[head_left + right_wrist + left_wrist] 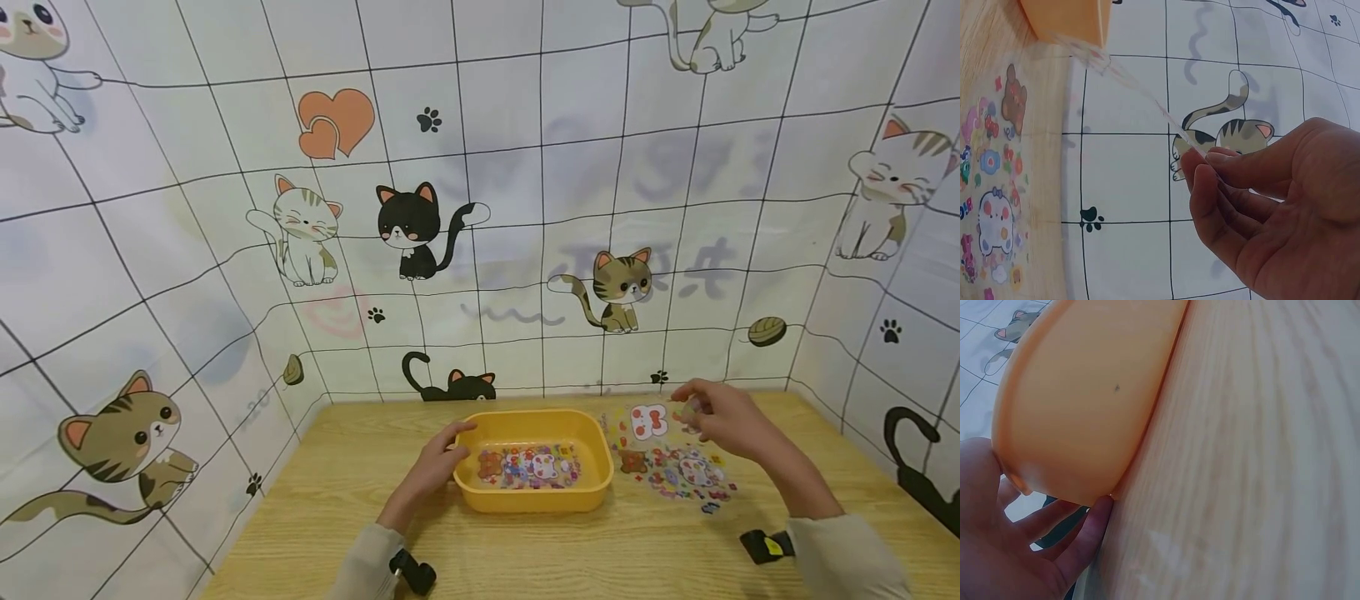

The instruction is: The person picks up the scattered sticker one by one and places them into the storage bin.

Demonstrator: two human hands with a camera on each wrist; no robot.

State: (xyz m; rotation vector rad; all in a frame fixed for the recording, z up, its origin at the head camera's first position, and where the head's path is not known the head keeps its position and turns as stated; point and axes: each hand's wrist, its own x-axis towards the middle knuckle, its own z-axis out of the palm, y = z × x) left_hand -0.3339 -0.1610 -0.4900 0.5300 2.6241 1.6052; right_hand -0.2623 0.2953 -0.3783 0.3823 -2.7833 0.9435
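Observation:
On the table sits a yellow plastic basin, with a clear sheet of cartoon stickers lying inside. My left hand holds the basin's left end; in the left wrist view its fingers lie against the lower edge of the orange-looking wall. To the right, my right hand pinches the edge of a transparent sticker sheet between thumb and fingers. Seen nearly edge-on in the right wrist view, that sheet reaches toward the basin. Another sticker sheet, with a bear and a white animal, lies flat beneath it.
The wooden table ends at a white tiled-pattern curtain with cartoon cats, which surrounds the back and both sides. Black wrist straps are worn at both sleeves.

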